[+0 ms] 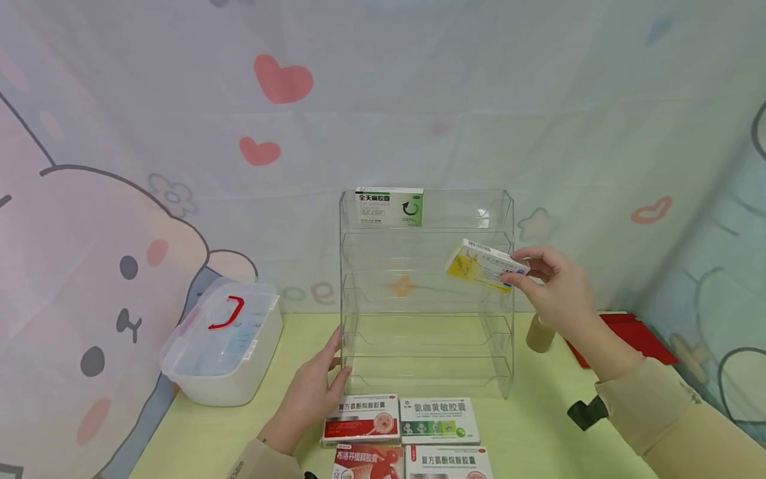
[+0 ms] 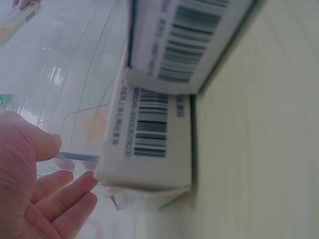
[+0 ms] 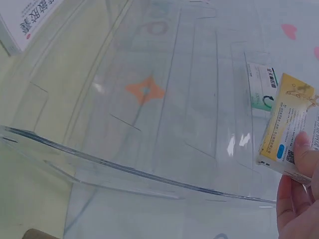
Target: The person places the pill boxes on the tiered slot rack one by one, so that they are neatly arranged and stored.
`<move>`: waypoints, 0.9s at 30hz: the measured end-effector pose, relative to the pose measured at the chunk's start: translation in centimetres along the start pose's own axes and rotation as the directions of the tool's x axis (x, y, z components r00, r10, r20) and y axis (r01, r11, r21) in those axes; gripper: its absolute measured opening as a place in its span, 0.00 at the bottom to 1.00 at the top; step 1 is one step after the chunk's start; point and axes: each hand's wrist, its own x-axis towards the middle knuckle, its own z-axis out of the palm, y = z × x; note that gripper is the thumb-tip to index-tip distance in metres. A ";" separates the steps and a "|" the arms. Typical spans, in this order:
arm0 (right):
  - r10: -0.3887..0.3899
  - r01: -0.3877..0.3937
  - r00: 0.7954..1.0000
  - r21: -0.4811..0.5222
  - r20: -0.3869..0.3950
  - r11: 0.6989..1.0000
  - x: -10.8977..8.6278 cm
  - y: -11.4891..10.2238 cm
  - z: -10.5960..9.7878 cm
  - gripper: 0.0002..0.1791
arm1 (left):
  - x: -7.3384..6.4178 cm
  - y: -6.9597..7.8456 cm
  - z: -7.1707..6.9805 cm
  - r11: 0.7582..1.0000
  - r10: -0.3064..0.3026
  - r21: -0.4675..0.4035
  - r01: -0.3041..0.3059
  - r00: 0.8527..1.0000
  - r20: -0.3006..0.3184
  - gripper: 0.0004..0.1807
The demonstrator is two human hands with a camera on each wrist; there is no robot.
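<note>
My right hand [image 1: 559,289] pinches a yellow-and-white medicine box [image 1: 486,265] by one end, thumb across its face. The box is tilted in front of the upper right of a clear tiered rack [image 1: 427,369]. At the rack's lower left side, my left hand [image 1: 314,389] holds the edge of the side panel, thumb on one side and fingers on the other in the left wrist view. A white-and-green medicine box [image 1: 389,207] stands at the left of the top tier. The right wrist view also shows the yellow-and-white box [image 3: 289,129] beside the rack.
Several medicine boxes lie before the rack, including a red-and-white box [image 1: 361,419] and a white-and-green box [image 1: 439,420]. A lidded plastic bin [image 1: 224,352] stands at left. Behind my right arm are a brown cylinder [image 1: 540,334] and a red flat object [image 1: 637,339].
</note>
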 end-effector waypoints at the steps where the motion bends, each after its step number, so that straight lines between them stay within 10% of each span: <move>1: -0.005 0.005 1.000 0.005 -0.014 1.000 0.4 -0.2 0.0 0.21 | 0.0 0.0 0.0 1.000 0.003 0.003 -0.003 1.000 -0.002 0.47; 27: -0.016 -0.001 0.994 -0.150 -0.111 0.989 9.8 -3.3 -0.3 0.19 | 0.1 -0.4 0.1 1.000 -0.001 0.001 0.001 1.000 0.000 0.48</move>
